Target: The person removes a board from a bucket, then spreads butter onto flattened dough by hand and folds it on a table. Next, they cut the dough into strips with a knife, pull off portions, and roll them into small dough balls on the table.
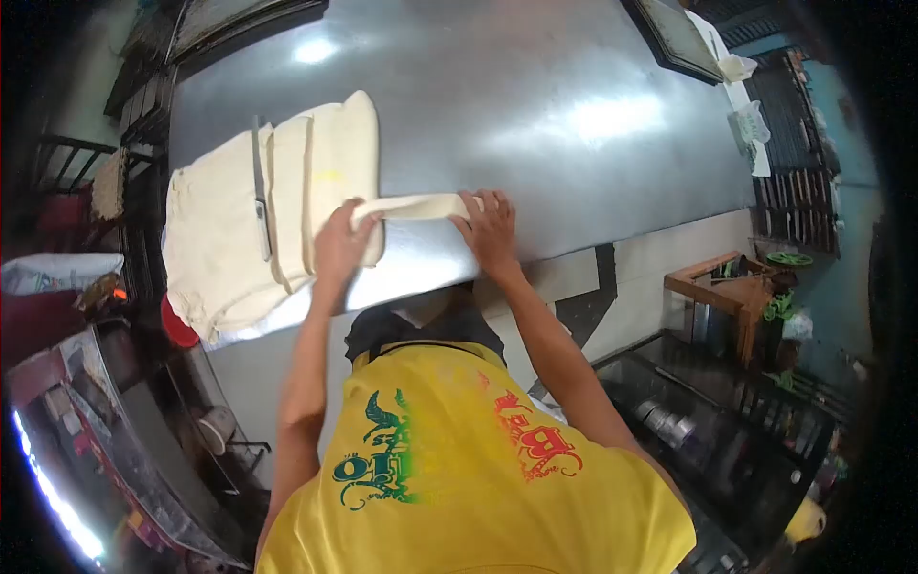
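Note:
A strip of pale dough (416, 207) stretches between my two hands, just above the near edge of the metal table. My left hand (341, 241) is closed around its left end, close to the large dough slab. The right end is gripped by my right hand (491, 226), fingers bent over it. To the left lies the big cream dough slab (215, 230), with long cut strips along its right side. A knife (260, 191) with a long blade and grey handle rests on top of the slab, its blade pointing away from me.
The shiny metal table (497, 105) spreads out ahead. Dark trays (674, 38) stand at its far right corner and far left. A plastic bag (751, 124) lies on the right edge. Right of me are a wooden frame (722, 287) and a dark glossy surface (708, 430).

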A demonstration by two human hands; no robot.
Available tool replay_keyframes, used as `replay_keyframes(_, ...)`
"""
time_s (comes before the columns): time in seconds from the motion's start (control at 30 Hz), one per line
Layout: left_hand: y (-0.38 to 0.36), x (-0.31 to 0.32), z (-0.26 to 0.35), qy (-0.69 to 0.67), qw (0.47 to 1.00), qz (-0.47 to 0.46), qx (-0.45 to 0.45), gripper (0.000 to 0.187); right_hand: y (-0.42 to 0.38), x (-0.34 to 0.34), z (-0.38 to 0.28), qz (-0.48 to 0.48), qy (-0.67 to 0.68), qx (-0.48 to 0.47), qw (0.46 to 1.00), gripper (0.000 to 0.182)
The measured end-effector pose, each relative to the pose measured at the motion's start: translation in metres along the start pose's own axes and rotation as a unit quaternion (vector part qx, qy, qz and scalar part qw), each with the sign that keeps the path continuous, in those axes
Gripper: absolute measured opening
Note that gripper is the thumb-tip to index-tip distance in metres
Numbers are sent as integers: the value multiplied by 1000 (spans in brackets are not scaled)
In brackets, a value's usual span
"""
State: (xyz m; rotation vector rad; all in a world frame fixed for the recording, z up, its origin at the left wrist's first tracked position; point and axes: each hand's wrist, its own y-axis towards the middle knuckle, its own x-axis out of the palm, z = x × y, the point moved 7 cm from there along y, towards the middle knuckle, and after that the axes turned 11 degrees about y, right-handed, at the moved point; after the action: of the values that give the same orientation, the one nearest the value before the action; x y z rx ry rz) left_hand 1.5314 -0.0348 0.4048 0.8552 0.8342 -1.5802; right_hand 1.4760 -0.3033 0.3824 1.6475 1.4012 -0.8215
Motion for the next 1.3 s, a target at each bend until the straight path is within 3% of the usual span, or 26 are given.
replay_keyframes(0.03, 0, -23, 22, -51, 985, -139, -85, 50, 4, 7, 16, -54, 18, 8, 998, 48)
replay_keyframes(0.1, -5, -26, 28, -36, 988, -149, 19, 45, 24, -7, 41, -92, 154, 33, 983, 41)
replay_keyframes(0.13, -7, -29, 39, -24, 987, -157, -9, 44, 35, -17, 48, -105, 221, 49, 968, 38)
replay_keyframes(0.2, -24, -35, 63, 0, 980, -188, -65, 42, 19, -62, 52, -53, 175, -8, 983, 33)
replay_keyframes(0.23, -27, -17, 65, 84, 984, -152, -47, 40, 3, -82, 57, -30, 149, -37, 988, 30)
replay_keyframes(0.3, -41, 29, 94, 197, 979, -10, 47, 45, -32, -84, 76, -102, 39, -46, 993, 39)
replay_keyframes(0.37, -57, 90, 137, 135, 983, 10, 123, 48, -62, -74, 89, -116, -64, -48, 990, 46)
replay_keyframes(0.43, -72, 127, 194, 133, 969, -60, 199, 51, -62, -60, 92, -86, -20, -7, 996, 50)
replay_keyframes(0.5, -47, 149, 201, 147, 973, -28, 173, 53, -49, -51, 97, -69, -20, 10, 997, 54)
replay_keyframes(0.63, 59, 158, 201, 225, 965, -25, 135, 56, 65, -35, 120, -48, -76, 38, 995, 59)
replay_keyframes(0.73, 136, 147, 199, 206, 974, 69, 65, 57, 142, -41, 148, 106, -69, 48, 991, 57)
replay_keyframes(0.8, 149, 147, 196, 208, 966, 105, 111, 57, 164, -51, 161, 173, -57, 19, 983, 56)
replay_keyframes(0.83, 152, 142, 196, 210, 960, 127, 136, 56, 157, -51, 159, 149, -56, 5, 987, 54)
replay_keyframes(0.93, 99, 159, 186, 222, 955, 49, 193, 61, 78, -28, 154, 32, -28, 5, 999, 44)
replay_keyframes(1.0, 47, 156, 183, 193, 957, 3, 215, 63, 4, -39, 134, 18, -17, -4, 1000, 42)
replay_keyframes(1.07, -5, 138, 183, 153, 960, 2, 235, 62, -43, -63, 118, 2, 76, -17, 997, 36)
replay_keyframes(1.17, -48, 113, 184, 105, 962, -51, 246, 62, -78, -91, 147, 85, 186, 140, 969, 34)
replay_keyframes(1.27, -51, 105, 185, 39, 970, -68, 230, 59, -83, -103, 132, 141, -20, 92, 985, 36)
replay_keyframes(1.3, -50, 102, 187, 13, 974, -81, 212, 58, -82, -93, 133, 88, 126, 107, 982, 36)
